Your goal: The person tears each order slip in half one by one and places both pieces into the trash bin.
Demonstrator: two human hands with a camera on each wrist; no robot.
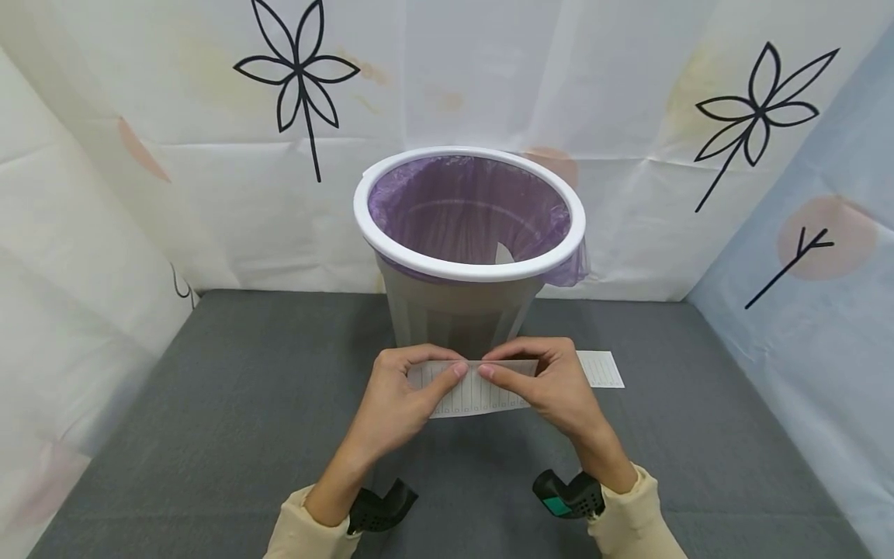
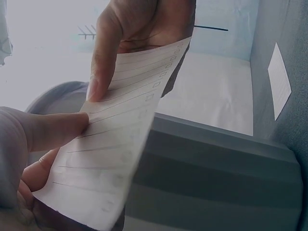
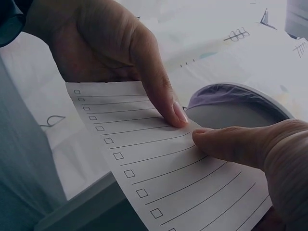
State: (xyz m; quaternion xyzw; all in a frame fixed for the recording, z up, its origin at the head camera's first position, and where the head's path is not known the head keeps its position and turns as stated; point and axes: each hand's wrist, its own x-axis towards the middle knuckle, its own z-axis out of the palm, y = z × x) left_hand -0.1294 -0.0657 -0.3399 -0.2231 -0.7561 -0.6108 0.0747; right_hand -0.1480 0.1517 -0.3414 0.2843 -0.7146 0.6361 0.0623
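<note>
Both hands hold one lined sheet of paper with small checkboxes along one edge, above the grey table. My left hand pinches the sheet near the middle of its upper edge, thumb on the near face. Right beside it, my right hand pinches the same edge, the two thumb tips close together. In the right wrist view the checklist sheet bends slightly and looks whole. The fingers behind the paper are mostly hidden. Just beyond the hands stands a waste bin with a white rim and a purple liner.
Another lined sheet lies on the table to the right of the bin. Inside the purple liner a white scrap shows. Cloth walls with flower drawings enclose the table at the back and sides.
</note>
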